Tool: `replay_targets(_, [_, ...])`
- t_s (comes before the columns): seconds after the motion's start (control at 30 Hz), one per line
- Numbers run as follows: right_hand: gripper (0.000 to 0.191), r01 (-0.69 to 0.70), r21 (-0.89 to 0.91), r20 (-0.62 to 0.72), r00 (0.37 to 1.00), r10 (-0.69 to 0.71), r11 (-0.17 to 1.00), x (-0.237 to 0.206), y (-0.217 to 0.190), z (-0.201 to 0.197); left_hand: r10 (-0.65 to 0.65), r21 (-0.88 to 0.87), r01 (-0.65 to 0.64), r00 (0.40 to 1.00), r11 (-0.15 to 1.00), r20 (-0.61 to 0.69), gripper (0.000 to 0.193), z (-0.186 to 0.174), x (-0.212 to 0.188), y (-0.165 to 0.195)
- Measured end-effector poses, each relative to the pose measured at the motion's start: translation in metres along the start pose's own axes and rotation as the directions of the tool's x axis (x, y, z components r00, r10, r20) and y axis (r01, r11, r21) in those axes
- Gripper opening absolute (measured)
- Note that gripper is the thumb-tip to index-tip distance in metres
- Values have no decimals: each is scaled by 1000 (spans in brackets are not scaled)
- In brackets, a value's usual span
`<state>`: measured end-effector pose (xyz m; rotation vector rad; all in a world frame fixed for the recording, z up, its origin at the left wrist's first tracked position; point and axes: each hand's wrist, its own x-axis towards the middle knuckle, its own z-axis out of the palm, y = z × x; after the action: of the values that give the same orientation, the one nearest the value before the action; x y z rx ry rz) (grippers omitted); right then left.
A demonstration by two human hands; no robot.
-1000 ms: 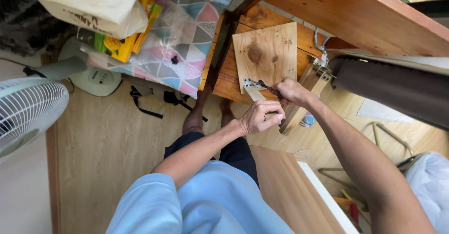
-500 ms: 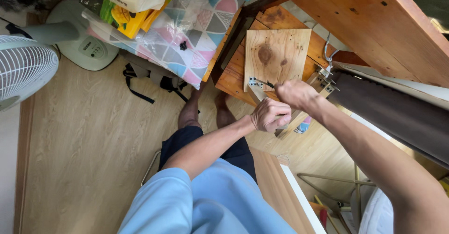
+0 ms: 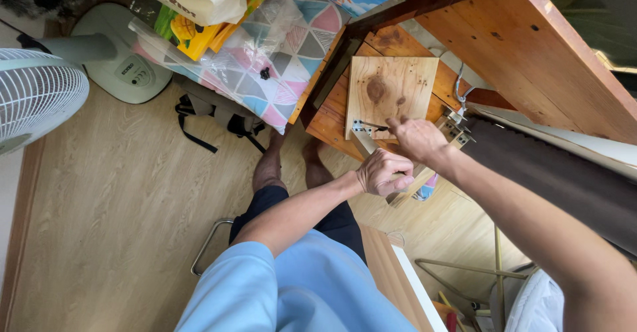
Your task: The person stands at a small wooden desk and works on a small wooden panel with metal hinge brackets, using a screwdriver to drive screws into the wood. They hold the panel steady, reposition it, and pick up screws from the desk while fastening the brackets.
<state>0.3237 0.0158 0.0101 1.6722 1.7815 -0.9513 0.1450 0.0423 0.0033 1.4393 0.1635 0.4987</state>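
Fan point(image 3: 33, 96): white, far left on the floor, well apart from the work.
Left hand point(image 3: 385, 171): curled shut around a pale wooden strip point(image 3: 405, 189), below the board.
Board point(image 3: 390, 96): square, knotty, lying on the surface just ahead of both hands.
Right hand point(image 3: 417, 138): nearer, fingers pinching a thin dark tool point(image 3: 373, 126) lying crosswise at the board's near edge.
Hidden: tool tip and small metal plate point(image 3: 359, 127) too small to make out.

A room in a home, used for woodwork: pale wood-look floor point(image 3: 119, 199), standing fan point(image 3: 36, 93), patterned bedding in a plastic bag point(image 3: 265, 60), and a wooden bench point(image 3: 531, 46) bearing a knotty board point(image 3: 388, 93).
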Motion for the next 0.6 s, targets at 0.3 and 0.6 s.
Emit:
replay_targets(0.3, [20,162,-9,133,978,-160,987,19,8,-7,-34,13,34,999,999,-6,30,0,0,-6])
replay_targets(0.6, [42,-599,777,521,784,336,193,25,2,30,-3,17,2,1000,1000,20,21,2,2,-8])
